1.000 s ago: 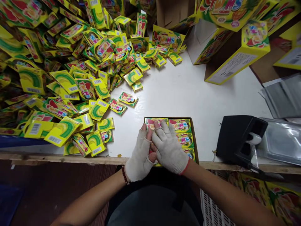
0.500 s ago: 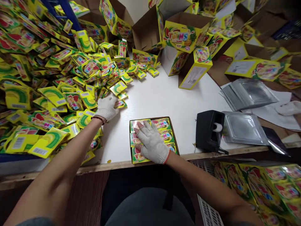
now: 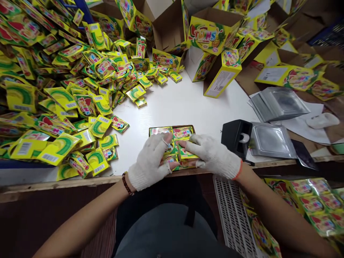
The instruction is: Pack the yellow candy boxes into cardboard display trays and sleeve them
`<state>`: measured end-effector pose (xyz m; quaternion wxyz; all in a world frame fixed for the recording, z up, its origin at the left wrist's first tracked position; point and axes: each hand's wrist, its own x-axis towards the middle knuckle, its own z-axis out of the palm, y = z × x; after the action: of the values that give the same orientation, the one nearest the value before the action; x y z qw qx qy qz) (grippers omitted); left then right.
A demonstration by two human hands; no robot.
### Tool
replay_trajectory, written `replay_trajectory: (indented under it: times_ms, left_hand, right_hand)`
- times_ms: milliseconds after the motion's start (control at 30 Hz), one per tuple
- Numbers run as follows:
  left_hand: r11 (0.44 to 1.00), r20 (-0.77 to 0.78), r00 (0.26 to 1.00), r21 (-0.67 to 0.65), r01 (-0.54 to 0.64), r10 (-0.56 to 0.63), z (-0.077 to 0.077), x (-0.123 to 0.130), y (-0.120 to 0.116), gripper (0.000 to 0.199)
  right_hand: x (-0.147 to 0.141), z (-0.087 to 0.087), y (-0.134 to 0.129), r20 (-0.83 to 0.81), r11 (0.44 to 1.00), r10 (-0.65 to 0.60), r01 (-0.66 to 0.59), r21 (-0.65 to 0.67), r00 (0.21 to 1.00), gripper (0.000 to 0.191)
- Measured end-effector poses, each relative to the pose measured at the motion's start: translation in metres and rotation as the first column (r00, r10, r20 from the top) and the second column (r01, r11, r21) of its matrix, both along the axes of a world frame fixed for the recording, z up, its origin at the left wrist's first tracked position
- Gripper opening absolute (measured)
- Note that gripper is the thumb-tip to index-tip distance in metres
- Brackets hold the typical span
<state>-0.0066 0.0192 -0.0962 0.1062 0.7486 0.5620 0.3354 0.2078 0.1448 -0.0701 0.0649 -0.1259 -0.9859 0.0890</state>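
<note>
Hands (image 3: 149, 161) on packs (image 3: 186, 153), over tray edges (image 3: 173, 126) (open tabletop (image 3: 174, 105))

Place: packing workshop | heaped small packs (image 3: 85, 104) | open cartons (image 3: 205, 36) | tape dispenser (image 3: 233, 138)

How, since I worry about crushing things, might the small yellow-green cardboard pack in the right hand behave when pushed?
The pack would probably slide rather than roll, being boxy and flat-sided. Its crisp edges suggest fairly stiff card. Contents are hidden, so its weight is uncertain.
</note>
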Motion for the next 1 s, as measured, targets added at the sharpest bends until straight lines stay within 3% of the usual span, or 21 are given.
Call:
replay_trajectory:
  times_ms: [133,233,367,467,600,667,767,867,1000]
  left_hand:
    - [0.993,-0.365,0.929,-0.114,0.017,-0.058,-0.015,0.001,-0.009,0.054]
    - [0.992,-0.439,0.897,-0.125,-0.010,-0.046,-0.024,0.000,-0.011,0.052]
    - [0.997,-0.456,0.889,-0.073,0.005,-0.037,-0.029,-0.007,-0.010,0.054]
    - [0.995,-0.489,0.872,-0.098,-0.011,-0.038,-0.022,-0.005,-0.010,0.056]
    - [0.988,-0.519,0.854,-0.148,-0.049,-0.035,-0.002,0.016,-0.014,0.060]
    - [0.983,-0.504,0.853,-0.174,0.056,-0.138,0.003,0.029,-0.014,0.056]
    - [0.955,-0.478,0.831,-0.221,0.199,-0.284,0.000,0.046,-0.013,0.050]
    - [0.943,-0.442,0.840,-0.246,0.223,-0.314,-0.006,0.051,-0.015,0.050]
    - [0.962,-0.269,0.926,-0.143,0.232,-0.263,-0.005,0.030,-0.016,0.046]
  right_hand:
    - [0.023,-0.028,-0.010,0.080,0.995,-0.029,0.022,0.096,0.996,0.062]
    - [0.016,-0.054,-0.024,-0.059,0.998,0.017,-0.014,0.064,0.998,0.060]
    - [0.001,-0.077,-0.043,-0.219,0.996,-0.090,0.094,0.008,0.972,0.048]
    - [-0.002,-0.072,-0.041,-0.200,0.990,-0.132,0.120,-0.070,0.971,0.040]
    - [0.002,-0.049,-0.008,-0.174,0.970,-0.122,0.080,-0.229,0.977,0.027]
    - [0.002,-0.040,0.012,-0.073,0.963,-0.222,0.206,-0.173,0.972,0.029]
    - [-0.005,-0.033,0.029,0.169,0.940,-0.340,0.342,0.022,0.925,0.032]
    - [-0.011,-0.032,0.031,0.299,0.937,-0.350,0.333,0.109,0.888,0.034]
    - [-0.006,-0.039,0.036,0.255,0.958,-0.284,0.288,0.022,0.925,0.029]
